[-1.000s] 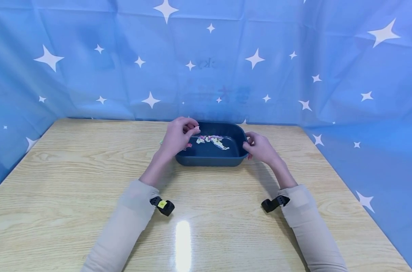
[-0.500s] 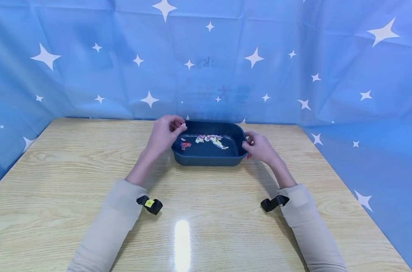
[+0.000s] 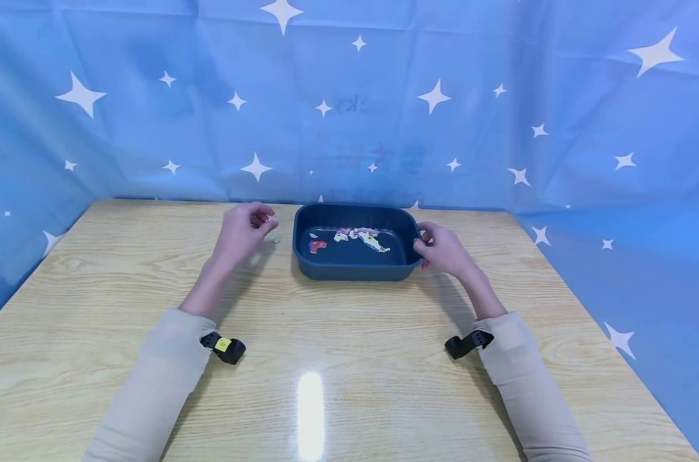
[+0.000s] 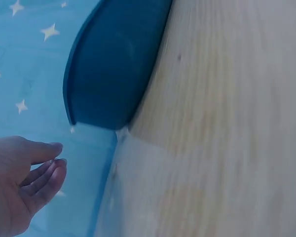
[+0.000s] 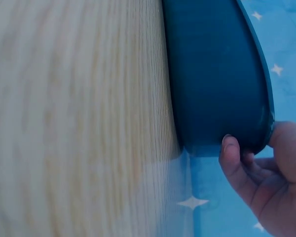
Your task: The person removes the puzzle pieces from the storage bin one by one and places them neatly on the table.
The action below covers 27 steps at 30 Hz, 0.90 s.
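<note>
A dark blue rectangular basin [image 3: 355,272] stands on the table, also seen as a basin [image 4: 116,64] in the left wrist view. Inside lie crumpled whitish scraps with purple patches [image 3: 368,240] and a red scrap [image 3: 317,246] near its left end. My left hand [image 3: 242,231] is left of the basin, apart from it, pinching a small pinkish-white scrap [image 3: 272,218] between thumb and fingers; in the left wrist view that scrap is hidden. My right hand [image 3: 444,249] grips the basin's right end, thumb at the rim, fingertips against the outer wall in the right wrist view.
On the wooden table [image 3: 361,333], a small pale green piece [image 3: 276,239] lies between the left hand and the basin. A blue curtain with white stars [image 3: 355,128] hangs along the table's back edge and at the sides.
My left hand has moved left from above the basin's left end to beyond its side, carrying the pinkish-white scrap and uncovering the red scrap. The right hand stays on the basin.
</note>
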Available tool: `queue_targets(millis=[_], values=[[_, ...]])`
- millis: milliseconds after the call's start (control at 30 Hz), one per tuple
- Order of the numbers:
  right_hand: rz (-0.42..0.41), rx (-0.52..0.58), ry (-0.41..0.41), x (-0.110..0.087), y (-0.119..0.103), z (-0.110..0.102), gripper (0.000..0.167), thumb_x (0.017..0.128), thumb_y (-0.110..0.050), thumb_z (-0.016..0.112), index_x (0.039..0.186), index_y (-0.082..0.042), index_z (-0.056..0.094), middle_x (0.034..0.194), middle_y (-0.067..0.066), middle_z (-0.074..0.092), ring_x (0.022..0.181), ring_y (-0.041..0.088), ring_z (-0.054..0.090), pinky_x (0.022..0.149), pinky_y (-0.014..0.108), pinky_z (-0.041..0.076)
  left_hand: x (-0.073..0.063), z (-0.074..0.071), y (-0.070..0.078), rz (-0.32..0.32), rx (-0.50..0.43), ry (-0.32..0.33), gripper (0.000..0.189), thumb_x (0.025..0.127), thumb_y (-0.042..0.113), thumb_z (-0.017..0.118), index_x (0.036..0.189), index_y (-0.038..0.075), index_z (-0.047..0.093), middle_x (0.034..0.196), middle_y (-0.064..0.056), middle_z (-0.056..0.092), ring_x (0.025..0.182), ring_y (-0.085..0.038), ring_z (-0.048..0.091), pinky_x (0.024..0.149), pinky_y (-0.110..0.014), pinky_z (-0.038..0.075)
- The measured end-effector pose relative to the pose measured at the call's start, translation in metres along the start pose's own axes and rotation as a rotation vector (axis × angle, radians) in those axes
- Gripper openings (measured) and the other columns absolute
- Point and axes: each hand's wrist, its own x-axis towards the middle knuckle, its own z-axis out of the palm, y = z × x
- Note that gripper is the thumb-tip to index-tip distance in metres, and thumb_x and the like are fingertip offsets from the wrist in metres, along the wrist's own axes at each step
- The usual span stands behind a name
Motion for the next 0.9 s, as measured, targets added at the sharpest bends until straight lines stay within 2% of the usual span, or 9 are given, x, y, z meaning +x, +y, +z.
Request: queue_targets(millis=[233, 400, 567, 900], values=[[-0.005, 0.006, -0.003, -0.001, 0.000, -0.001, 0.045, 0.101, -0.008, 0.050, 0.142, 0.011, 0.045, 0.090, 0.019, 0.066, 0.057, 0.022, 0.068, 0.059, 0.029, 0.055, -0.003, -0.006, -0.013, -0.070, 0.025, -0.042, 0.016, 0.093, 0.001, 0.069, 0.104, -0.010, 0.068, 0.095, -0.023, 0.070, 0.086, -0.033, 0.068, 0.080, -0.041, 0.054], [-0.005, -0.002, 0.000, 0.000, -0.001, -0.001, 0.046, 0.101, -0.009, 0.050, 0.142, 0.010, 0.044, 0.091, 0.019, 0.066, 0.057, 0.022, 0.068, 0.059, 0.029, 0.055, -0.004, -0.009, -0.015, -0.117, 0.059, -0.102, 0.013, 0.093, 0.002, 0.069, 0.103, -0.006, 0.068, 0.098, -0.023, 0.070, 0.090, -0.035, 0.066, 0.085, -0.045, 0.052], [0.005, 0.003, -0.003, 0.000, -0.001, -0.001, 0.045, 0.101, -0.009, 0.050, 0.142, 0.009, 0.045, 0.092, 0.019, 0.066, 0.058, 0.022, 0.068, 0.062, 0.032, 0.056, -0.004, -0.009, -0.015, -0.158, 0.099, -0.140, 0.014, 0.093, 0.004, 0.069, 0.105, -0.003, 0.070, 0.097, -0.022, 0.071, 0.090, -0.034, 0.065, 0.083, -0.046, 0.051], [0.004, 0.022, -0.007, -0.002, -0.004, -0.003, 0.044, 0.101, -0.008, 0.050, 0.141, 0.009, 0.046, 0.091, 0.020, 0.067, 0.059, 0.027, 0.069, 0.063, 0.038, 0.058, -0.002, -0.005, -0.017, -0.191, 0.141, -0.215, 0.018, 0.095, 0.002, 0.065, 0.108, -0.010, 0.069, 0.102, -0.024, 0.067, 0.094, -0.035, 0.062, 0.084, -0.045, 0.052]])
